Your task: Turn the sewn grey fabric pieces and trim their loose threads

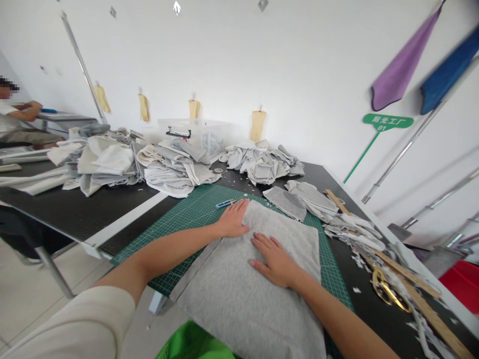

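A large piece of grey fabric [247,294] lies over the green cutting mat [164,234] and hangs past the table's near edge. My left hand [233,219] rests flat at the fabric's upper left corner, fingers stretched out. Spread on the middle of the fabric is my right hand [275,260], to the right of and nearer than the left. Both palms face down, and neither hand grips anything visible. Blue thread snips [225,204] lie on the mat just beyond my left hand.
Piles of grey and white cloth [175,164] stand along the back. Gold-handled scissors [389,291], a wooden ruler [430,314] and scraps lie at the right. A clear plastic box [209,134] stands behind the piles. A person [18,119] sits far left.
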Tool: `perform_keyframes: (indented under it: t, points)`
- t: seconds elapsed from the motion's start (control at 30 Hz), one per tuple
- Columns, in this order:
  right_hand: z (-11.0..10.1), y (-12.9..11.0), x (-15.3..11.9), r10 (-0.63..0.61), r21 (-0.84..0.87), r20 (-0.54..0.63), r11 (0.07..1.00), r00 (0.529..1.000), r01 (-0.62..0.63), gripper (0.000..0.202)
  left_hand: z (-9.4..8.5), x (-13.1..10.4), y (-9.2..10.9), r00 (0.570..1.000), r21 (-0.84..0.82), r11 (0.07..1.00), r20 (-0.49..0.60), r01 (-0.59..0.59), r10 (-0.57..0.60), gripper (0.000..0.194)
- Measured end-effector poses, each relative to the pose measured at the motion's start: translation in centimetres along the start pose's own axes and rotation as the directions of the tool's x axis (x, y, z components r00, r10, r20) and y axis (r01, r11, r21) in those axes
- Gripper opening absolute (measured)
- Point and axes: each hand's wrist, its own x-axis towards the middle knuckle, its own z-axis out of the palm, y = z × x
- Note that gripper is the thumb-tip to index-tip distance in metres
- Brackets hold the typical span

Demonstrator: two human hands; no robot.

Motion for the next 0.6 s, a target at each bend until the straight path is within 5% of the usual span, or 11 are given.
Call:
perform_keyframes:
  t: [0.17, 0.27, 0.37, 0.47, 0.6]
  points:
    - [-0.1, -0.2, -0.1, 0.000, -0.010, -0.010, 1.000, 1.000, 0.000, 0.070, 1.1, 0.9, 0.0, 0.998, -0.309, 0.951, -0.051, 0.008, -0.025, 0.024]
    - [-0.1, -0.2, -0.1, -0.002, -0.017, -0.010, 1.000, 1.000, 0.002, 0.069, 1.8, 2.1, -0.6, 0.997, -0.662, 0.747, 0.081, 0.062, -0.011, 0.031]
    - [-0.1, -0.2, -0.1, -0.001, -0.022, -0.011, 1.000, 1.000, 0.001, 0.068, 1.2, 2.8, -1.9, 0.990, -0.746, 0.662, 0.135, 0.073, 0.043, 0.043]
    - [-0.1, -0.1, -0.1, -0.005, -0.024, -0.014, 1.000, 1.000, 0.005, 0.068, 0.0, 3.2, -3.4, 0.996, -0.669, 0.741, -0.088, -0.055, -0.006, 0.059]
    - [0.1, -0.1, 0.0, -0.009, -0.030, -0.016, 1.000, 1.000, 0.008, 0.067, 0.0, 3.0, -4.7, 0.898, -0.393, 0.872, -0.426, -0.292, 0.109, 0.061]
